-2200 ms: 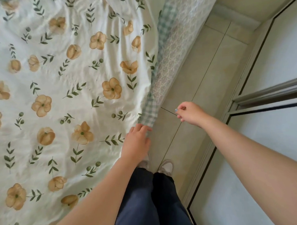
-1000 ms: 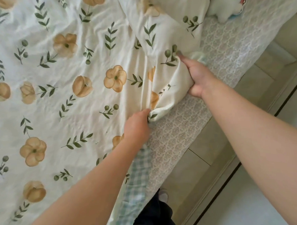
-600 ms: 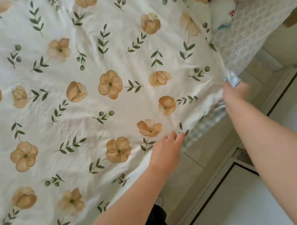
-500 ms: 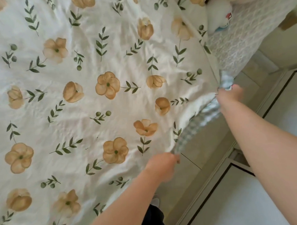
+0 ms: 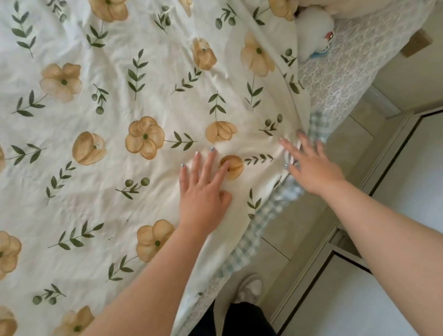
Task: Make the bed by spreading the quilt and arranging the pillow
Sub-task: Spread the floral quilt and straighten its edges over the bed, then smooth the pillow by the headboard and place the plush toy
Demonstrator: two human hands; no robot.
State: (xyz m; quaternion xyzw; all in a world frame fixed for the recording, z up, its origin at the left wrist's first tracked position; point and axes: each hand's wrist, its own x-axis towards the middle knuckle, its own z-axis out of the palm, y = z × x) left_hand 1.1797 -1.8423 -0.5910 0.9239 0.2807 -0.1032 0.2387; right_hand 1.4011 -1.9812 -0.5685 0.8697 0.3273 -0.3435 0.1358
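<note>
Floral quilt point(image 5: 113, 152): left hand point(image 5: 203, 194) flat, fingers spread; right hand point(image 5: 314, 167) splayed at edge.

The quilt point(image 5: 114, 172) runs past the left and top frame edges. The right hand point(image 5: 314, 166) is motion-blurred at its fingertips point(image 5: 285, 143). A white plush toy point(image 5: 313, 31), upper right, is partly hidden under the quilt fold. Forearms exit the bottom edge.
</note>
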